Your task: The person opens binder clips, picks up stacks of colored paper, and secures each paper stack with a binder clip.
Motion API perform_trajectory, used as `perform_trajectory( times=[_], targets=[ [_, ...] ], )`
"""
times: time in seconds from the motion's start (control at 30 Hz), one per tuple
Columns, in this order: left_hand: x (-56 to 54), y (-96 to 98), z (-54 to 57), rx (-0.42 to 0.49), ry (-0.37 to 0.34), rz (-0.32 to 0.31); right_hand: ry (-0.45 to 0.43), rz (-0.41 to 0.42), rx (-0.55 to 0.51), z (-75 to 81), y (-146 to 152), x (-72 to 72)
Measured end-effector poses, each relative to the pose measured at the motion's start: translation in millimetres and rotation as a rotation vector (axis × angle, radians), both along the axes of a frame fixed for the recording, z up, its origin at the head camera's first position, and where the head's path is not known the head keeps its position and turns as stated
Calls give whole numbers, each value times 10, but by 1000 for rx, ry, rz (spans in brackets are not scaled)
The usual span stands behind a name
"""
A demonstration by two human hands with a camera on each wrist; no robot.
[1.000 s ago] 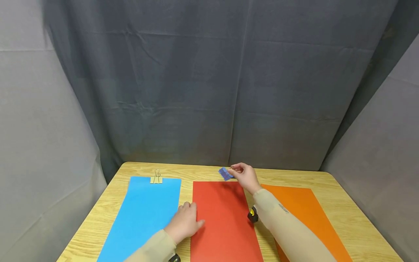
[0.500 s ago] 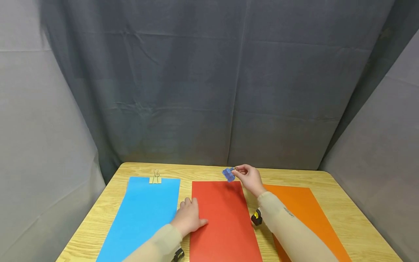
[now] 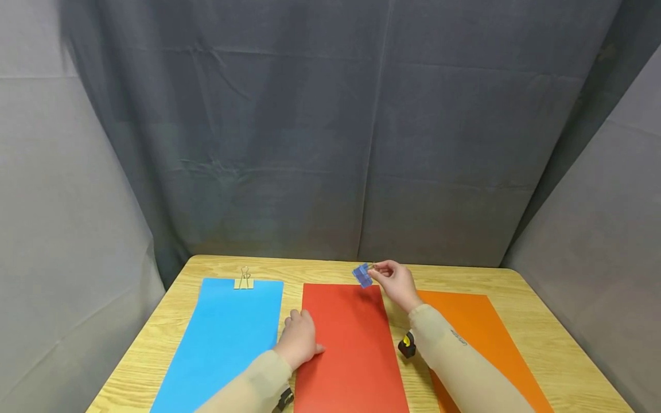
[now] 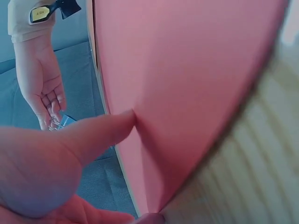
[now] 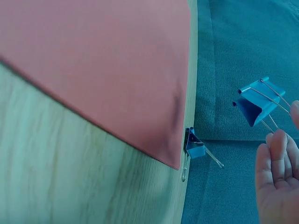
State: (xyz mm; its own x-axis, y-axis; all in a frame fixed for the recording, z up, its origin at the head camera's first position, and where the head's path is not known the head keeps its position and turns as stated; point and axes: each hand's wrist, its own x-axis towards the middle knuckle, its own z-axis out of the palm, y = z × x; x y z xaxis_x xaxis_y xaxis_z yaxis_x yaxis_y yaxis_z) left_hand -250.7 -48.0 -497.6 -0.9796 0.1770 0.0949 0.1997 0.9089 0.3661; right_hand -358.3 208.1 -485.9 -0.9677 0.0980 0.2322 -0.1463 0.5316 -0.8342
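Observation:
My right hand (image 3: 395, 284) pinches a blue binder clip (image 3: 363, 275) by its wire handles, above the far end of a red sheet (image 3: 351, 344). In the right wrist view the mouth of the held clip faces the sheet. A second blue binder clip (image 5: 195, 149) rests at the table edge beside the sheet's far corner; the head view does not show it. My left hand (image 3: 298, 339) lies at the sheet's left edge. Its extended thumb (image 4: 103, 133) touches the red surface, and a fingertip meets the edge.
A blue sheet (image 3: 227, 338) lies to the left, with a pale yellow binder clip (image 3: 244, 283) at its far edge. To the right is an orange sheet (image 3: 475, 327), partly under my right forearm. A grey curtain (image 3: 279, 143) hangs behind the wooden table (image 3: 558, 327).
My right hand has drawn slightly right with the blue binder clip and then slowed. My left hand has shifted a little along the red sheet's edge, and the sheet has turned slightly.

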Motion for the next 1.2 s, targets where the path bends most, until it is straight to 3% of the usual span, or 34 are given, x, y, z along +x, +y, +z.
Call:
perform_trajectory(
  times=[0.33,0.83,1.1,1.2],
  targets=[
    [15,59,25,24,-20,45,8,-7,-21,9,24,31],
    [-7,18,-27,32,-3,23,-23,-6,-23,-24,41,52],
    [-86,-45,-9,77,-133,32,-21,12,-34,-44,55,58],
    [-96,-53,-6,70,-151,24,-11,13,-31,-44,62,64]
  ],
)
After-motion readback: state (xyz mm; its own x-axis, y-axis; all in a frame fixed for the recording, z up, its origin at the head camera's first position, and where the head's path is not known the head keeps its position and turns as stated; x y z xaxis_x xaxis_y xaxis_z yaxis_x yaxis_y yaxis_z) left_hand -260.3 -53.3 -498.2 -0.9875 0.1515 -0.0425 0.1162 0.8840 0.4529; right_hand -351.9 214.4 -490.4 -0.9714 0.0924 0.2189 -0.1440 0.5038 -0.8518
